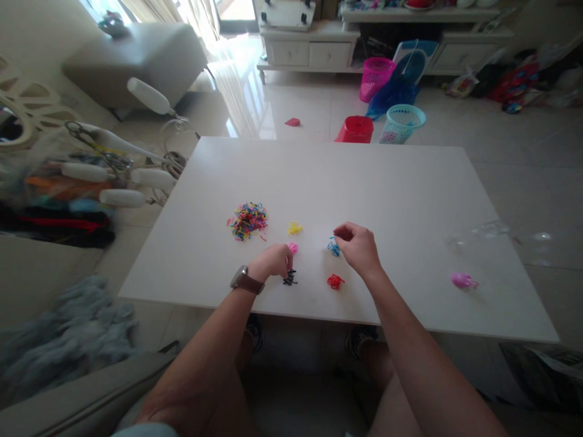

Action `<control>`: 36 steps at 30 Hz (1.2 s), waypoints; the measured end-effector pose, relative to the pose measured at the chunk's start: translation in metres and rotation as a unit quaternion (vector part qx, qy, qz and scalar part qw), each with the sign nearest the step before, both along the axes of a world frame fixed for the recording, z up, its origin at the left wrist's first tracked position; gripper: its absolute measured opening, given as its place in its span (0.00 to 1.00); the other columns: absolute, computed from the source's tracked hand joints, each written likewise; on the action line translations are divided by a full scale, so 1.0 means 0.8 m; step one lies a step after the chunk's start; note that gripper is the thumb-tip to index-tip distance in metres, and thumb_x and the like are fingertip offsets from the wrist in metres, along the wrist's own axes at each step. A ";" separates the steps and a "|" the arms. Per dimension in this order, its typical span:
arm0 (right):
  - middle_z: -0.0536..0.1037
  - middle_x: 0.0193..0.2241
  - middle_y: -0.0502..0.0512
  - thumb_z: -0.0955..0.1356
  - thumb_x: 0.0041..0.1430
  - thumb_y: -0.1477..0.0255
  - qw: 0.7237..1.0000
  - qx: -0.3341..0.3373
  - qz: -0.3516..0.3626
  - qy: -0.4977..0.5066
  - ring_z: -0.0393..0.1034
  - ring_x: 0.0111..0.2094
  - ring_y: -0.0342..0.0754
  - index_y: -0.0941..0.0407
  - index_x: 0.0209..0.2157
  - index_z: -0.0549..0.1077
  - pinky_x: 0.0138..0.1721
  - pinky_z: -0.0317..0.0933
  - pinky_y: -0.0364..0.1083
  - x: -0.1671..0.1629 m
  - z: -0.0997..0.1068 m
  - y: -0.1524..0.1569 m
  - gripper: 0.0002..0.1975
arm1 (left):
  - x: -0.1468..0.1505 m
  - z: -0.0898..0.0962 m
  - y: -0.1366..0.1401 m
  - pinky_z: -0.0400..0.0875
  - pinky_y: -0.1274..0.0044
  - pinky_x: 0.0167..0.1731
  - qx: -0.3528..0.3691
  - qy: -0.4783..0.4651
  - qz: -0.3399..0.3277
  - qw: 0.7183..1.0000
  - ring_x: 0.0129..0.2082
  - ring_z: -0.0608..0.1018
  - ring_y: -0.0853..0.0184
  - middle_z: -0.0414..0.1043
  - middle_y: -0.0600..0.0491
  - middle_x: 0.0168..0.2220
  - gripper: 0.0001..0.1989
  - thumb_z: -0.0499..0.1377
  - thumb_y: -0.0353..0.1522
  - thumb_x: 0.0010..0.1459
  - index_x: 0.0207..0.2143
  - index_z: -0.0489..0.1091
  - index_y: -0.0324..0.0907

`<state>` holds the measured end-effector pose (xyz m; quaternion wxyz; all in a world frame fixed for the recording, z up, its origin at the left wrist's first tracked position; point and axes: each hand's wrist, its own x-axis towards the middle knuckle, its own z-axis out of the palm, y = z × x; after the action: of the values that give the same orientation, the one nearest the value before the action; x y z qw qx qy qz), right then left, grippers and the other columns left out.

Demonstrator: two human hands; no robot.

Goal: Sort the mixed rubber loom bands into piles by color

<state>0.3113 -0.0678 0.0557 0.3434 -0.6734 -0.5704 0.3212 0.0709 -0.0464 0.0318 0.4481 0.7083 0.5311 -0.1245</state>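
Note:
My right hand (359, 247) is closed in a pinch on a blue rubber band (331, 237), just above a small heap of blue rubber bands (334, 249). My left hand (272, 261), with a watch on the wrist, has its fingertips pressed together at a small heap of black rubber bands (289, 278); whatever is between them is hidden. Pink rubber bands (294, 247) lie just beyond the left fingers, partly covered. Yellow rubber bands (295, 228) sit farther back, and red rubber bands (336, 281) lie nearer me. A larger mixed-colour pile of rubber bands (248, 221) is to the left.
All the heaps lie on a white table (387, 182). Toward its right side is a pink object (463, 280), with clear plastic (489, 229) behind it. Beyond the far edge stand a red container (357, 129) and a light blue basket (403, 121). White lamp arms (152, 177) stand at the left.

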 end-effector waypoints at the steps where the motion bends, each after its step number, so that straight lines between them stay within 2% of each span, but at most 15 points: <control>1: 0.82 0.29 0.52 0.68 0.52 0.77 1.000 0.001 -0.001 -0.014 0.76 0.31 0.47 0.56 0.31 0.79 0.37 0.68 0.45 0.003 0.000 0.001 0.07 | 0.001 0.000 0.000 0.70 0.76 0.31 0.002 0.006 -0.002 1.000 0.27 0.78 0.65 0.79 0.52 0.26 0.10 0.67 0.20 0.35 0.23 0.77 0.41; 12: 0.82 0.29 0.53 0.69 0.55 0.77 0.978 -0.063 0.052 -0.193 0.75 0.33 0.48 0.54 0.30 0.80 0.38 0.64 0.45 0.034 -0.018 0.005 0.07 | -0.005 -0.001 0.002 0.68 0.77 0.29 0.021 0.003 0.017 1.000 0.24 0.75 0.67 0.77 0.54 0.23 0.08 0.70 0.23 0.36 0.20 0.77 0.42; 16: 0.82 0.30 0.54 0.70 0.55 0.77 0.968 -0.090 0.076 -0.222 0.75 0.33 0.48 0.54 0.31 0.81 0.38 0.64 0.44 0.033 -0.025 0.004 0.07 | -0.011 0.004 0.003 0.68 0.76 0.30 0.042 0.025 0.027 0.998 0.23 0.75 0.67 0.76 0.53 0.22 0.06 0.69 0.24 0.38 0.21 0.77 0.41; 20: 0.83 0.30 0.55 0.70 0.56 0.77 0.963 -0.106 0.089 -0.230 0.76 0.34 0.49 0.53 0.31 0.82 0.37 0.64 0.44 0.030 -0.029 0.005 0.07 | -0.013 0.009 0.004 0.69 0.76 0.30 0.019 0.054 0.046 0.997 0.23 0.76 0.66 0.75 0.52 0.21 0.03 0.66 0.25 0.43 0.23 0.77 0.40; 22: 0.83 0.31 0.56 0.70 0.56 0.76 0.961 -0.107 0.095 -0.238 0.77 0.35 0.49 0.53 0.32 0.83 0.38 0.64 0.44 0.029 -0.029 0.005 0.08 | -0.013 0.010 0.004 0.69 0.76 0.31 0.030 0.064 0.056 0.996 0.24 0.77 0.65 0.76 0.51 0.22 0.03 0.66 0.26 0.45 0.25 0.77 0.40; 25: 0.84 0.33 0.58 0.70 0.57 0.76 0.958 -0.108 0.092 -0.248 0.77 0.35 0.51 0.54 0.33 0.84 0.39 0.65 0.45 0.028 -0.028 0.005 0.08 | -0.014 0.008 0.001 0.72 0.74 0.37 0.073 0.104 0.054 0.990 0.32 0.81 0.61 0.80 0.46 0.29 0.04 0.65 0.28 0.49 0.30 0.78 0.41; 28: 0.84 0.33 0.57 0.70 0.57 0.75 0.958 -0.108 0.087 -0.250 0.77 0.35 0.50 0.53 0.34 0.84 0.39 0.65 0.45 0.027 -0.025 0.004 0.08 | -0.018 0.003 -0.006 0.73 0.70 0.44 0.114 0.161 0.046 0.979 0.43 0.81 0.54 0.80 0.38 0.40 0.10 0.61 0.31 0.56 0.40 0.79 0.39; 32: 0.84 0.35 0.56 0.70 0.57 0.73 0.958 -0.106 0.088 -0.253 0.77 0.36 0.50 0.53 0.36 0.83 0.39 0.64 0.45 0.024 -0.023 0.003 0.08 | -0.021 0.000 -0.020 0.71 0.65 0.51 0.164 0.199 0.055 0.965 0.52 0.77 0.48 0.73 0.28 0.52 0.22 0.54 0.31 0.61 0.55 0.71 0.30; 36: 0.84 0.36 0.56 0.69 0.57 0.72 0.956 -0.115 0.104 -0.249 0.76 0.36 0.50 0.53 0.35 0.82 0.38 0.63 0.45 0.023 -0.024 0.003 0.08 | -0.017 0.004 -0.027 0.69 0.62 0.52 0.169 0.222 0.072 0.958 0.58 0.70 0.44 0.67 0.26 0.57 0.28 0.52 0.32 0.61 0.62 0.64 0.27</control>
<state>0.3300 -0.0650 0.0365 0.0760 -0.7039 -0.6639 0.2409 0.0572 -0.0683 0.0349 0.2001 0.6882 0.6800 -0.1545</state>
